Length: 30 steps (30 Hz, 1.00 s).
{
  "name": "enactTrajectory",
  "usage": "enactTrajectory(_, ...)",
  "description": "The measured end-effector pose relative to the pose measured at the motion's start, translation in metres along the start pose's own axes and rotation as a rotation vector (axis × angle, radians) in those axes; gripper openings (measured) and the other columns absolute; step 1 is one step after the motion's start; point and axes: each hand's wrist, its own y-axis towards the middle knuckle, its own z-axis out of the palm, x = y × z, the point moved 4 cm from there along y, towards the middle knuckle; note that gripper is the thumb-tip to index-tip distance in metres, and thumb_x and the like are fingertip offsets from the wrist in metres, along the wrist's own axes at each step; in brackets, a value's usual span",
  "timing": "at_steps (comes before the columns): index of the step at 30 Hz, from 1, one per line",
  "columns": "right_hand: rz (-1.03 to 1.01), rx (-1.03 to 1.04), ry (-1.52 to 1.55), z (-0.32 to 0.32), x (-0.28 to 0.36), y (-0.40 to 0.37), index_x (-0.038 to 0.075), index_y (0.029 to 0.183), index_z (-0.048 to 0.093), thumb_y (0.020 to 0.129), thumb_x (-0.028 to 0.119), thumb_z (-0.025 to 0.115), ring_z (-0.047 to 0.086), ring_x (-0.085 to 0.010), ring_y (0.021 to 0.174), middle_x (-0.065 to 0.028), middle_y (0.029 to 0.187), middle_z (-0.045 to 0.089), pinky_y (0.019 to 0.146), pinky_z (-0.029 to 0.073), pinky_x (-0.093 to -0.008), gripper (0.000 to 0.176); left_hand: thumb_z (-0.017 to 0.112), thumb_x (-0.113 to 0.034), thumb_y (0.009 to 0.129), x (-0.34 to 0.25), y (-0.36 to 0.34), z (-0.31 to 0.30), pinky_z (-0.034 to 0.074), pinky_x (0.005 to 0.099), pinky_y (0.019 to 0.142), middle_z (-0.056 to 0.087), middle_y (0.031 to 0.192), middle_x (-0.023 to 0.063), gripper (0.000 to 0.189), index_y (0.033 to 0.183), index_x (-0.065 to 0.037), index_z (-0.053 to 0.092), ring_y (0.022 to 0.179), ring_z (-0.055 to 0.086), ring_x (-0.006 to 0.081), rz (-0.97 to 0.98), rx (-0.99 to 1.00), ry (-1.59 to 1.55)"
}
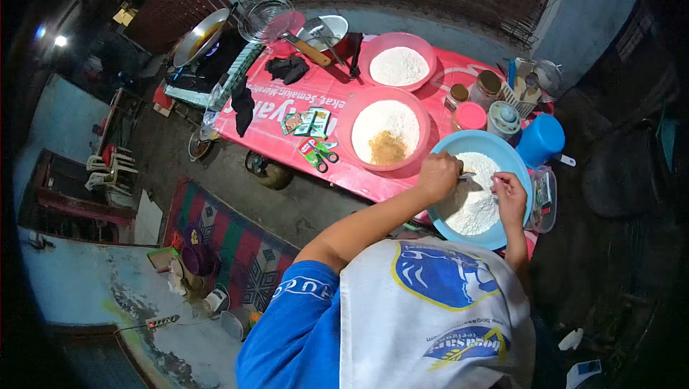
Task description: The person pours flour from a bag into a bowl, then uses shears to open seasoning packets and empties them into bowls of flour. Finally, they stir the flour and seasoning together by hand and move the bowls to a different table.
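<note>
Past the white apron (430, 303), over the blue bowl (479, 136) — left hand (439, 174) fisted, right hand (511, 199) pinching something tiny (494, 183); flour (477, 209) looks loose, light — hold the rim.

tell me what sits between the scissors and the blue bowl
A pink bowl of white flour with a brown heap on it sits between the scissors and the blue bowl. The head view shows it.

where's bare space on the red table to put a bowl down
Bare cloth lies between the black cloth and the upper pink bowl, plus a narrow strip along the near edge of the red table below the sachets. The right end is crowded: jars, blue jug, and the blue bowl under the left hand and right hand.
</note>
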Motion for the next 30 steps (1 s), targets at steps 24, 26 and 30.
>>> enactTrajectory(24, 0.399, 0.734, -0.043, 0.274, 0.023, -0.007, 0.002, 0.083, 0.059, 0.079, 0.018, 0.056, 0.055, -0.0147, 0.061, -0.0057, 0.071, 0.058, 0.056, 0.044, -0.0264, 0.017, 0.052, -0.021, 0.079, 0.296, -0.103, -0.05, 0.043, 0.026, 0.052, 0.055, 0.073, 0.0024, 0.015, 0.087, -0.009, 0.053, 0.059, 0.052, 0.0101, -1.174, -0.274, -1.622)
enactTrajectory(26, 0.215, 0.765, -0.228, 0.326, -0.014, -0.005, 0.001, 0.087, 0.057, 0.079, 0.02, 0.058, 0.056, -0.0203, 0.065, -0.0097, 0.075, 0.058, 0.06, 0.044, -0.0296, 0.02, 0.054, -0.02, 0.078, 0.345, -0.135, -0.052, 0.04, 0.0231, 0.045, 0.053, 0.069, 0.0014, 0.012, 0.081, -0.009, 0.052, 0.052, 0.048, 0.0096, -1.273, -0.461, -1.644)
enactTrajectory(30, -0.264, 0.555, -0.639, 0.398, -0.028, 0.004, 0.002, 0.094, 0.053, 0.075, 0.019, 0.061, 0.054, -0.0294, 0.08, -0.0142, 0.086, 0.054, 0.071, 0.044, -0.0375, 0.027, 0.057, -0.022, 0.077, 0.416, -0.18, -0.051, 0.044, 0.0274, 0.05, 0.051, 0.065, 0.0034, 0.021, 0.087, -0.004, 0.052, 0.053, 0.049, 0.0119, -1.406, -0.509, -1.441)
